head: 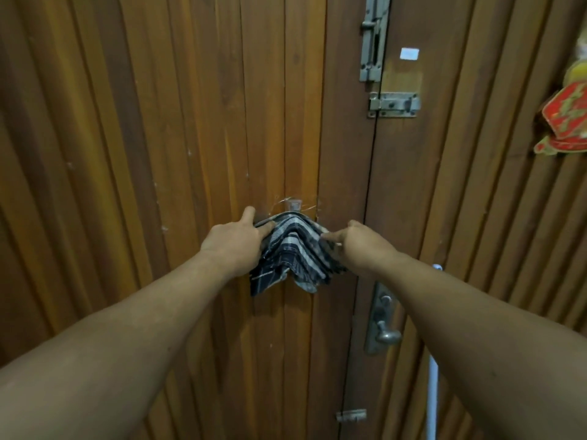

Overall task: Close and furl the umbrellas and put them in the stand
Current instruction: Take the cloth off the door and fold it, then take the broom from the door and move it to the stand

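Note:
A dark blue and white plaid cloth (290,252), perhaps umbrella fabric, hangs in folds from a small clear hook (293,205) stuck on the wooden door (190,138). My left hand (236,238) grips the cloth's upper left side, thumb up against the door. On the other side, my right hand (359,244) pinches the cloth's upper right edge. Both arms reach straight forward. No umbrella shaft, handle or stand is in sight.
The door carries a tall metal bolt (373,39), a sliding latch (394,104) and a lever handle (382,325) on the right. A red and gold ornament (563,119) hangs on the right panel. A white pole (432,392) stands low right.

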